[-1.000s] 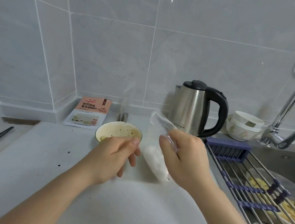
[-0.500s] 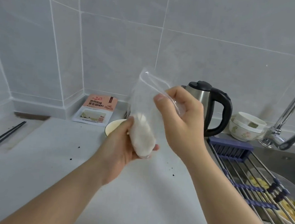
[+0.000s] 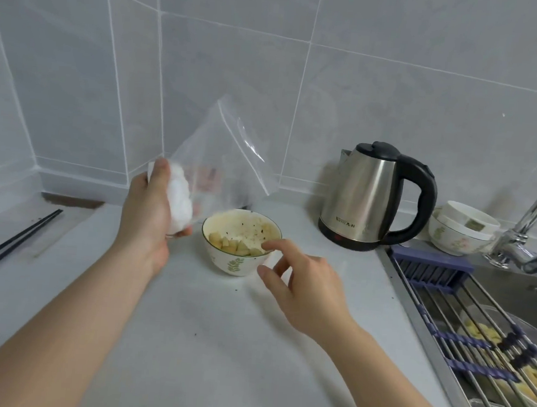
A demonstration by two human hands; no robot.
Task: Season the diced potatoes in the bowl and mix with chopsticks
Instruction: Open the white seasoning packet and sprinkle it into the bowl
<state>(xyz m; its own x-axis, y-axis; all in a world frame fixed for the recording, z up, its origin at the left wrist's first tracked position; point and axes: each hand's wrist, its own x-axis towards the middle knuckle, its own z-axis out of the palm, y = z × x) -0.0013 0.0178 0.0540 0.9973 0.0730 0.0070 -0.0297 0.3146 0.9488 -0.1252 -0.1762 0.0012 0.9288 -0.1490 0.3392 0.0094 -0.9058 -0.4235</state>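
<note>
Left hand (image 3: 150,213) gripping a clear bag (image 3: 212,163) of white seasoning, tilted beside the bowl (image 3: 239,247) of diced potatoes (image 3: 228,245) on the table (image 3: 217,344). Right hand (image 3: 305,286) open, empty, fingertips near the rim. Risk: overpouring or spilling from the floppy bag.

A pale counter (image 3: 204,343) carries a bowl (image 3: 238,262) mid-counter, black chopsticks (image 3: 10,245) at its left edge, and a steel kettle (image 3: 362,198) toward its back right.

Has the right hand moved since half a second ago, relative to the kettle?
Yes. The right hand has let go of the bag and dropped from beside the kettle to the bowl rim.
</note>
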